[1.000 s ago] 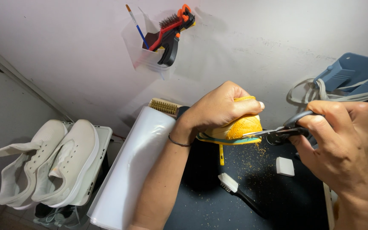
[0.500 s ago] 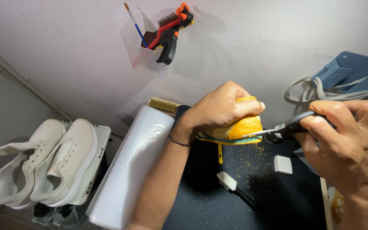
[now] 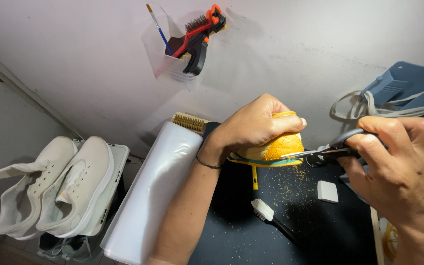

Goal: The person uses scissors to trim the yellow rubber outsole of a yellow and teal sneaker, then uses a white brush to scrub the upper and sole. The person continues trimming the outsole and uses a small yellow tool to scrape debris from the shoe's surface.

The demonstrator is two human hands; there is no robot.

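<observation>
My left hand grips a yellow shoe from above and holds it over a black mat. My right hand holds grey-handled scissors, whose blades point left and meet the shoe's lower edge near its green-rimmed sole. Yellow crumbs are scattered on the mat under the shoe. Most of the shoe is hidden under my left hand.
A toothbrush and a white eraser block lie on the mat. A long white plastic roll lies at its left. Two white sneakers sit on a rack at lower left. A wall-mounted clear holder holds brushes. A blue object with cords sits right.
My right hand and the scissors have shifted slightly; the blades stay at the shoe's edge. The left hand keeps its grip on the shoe.
</observation>
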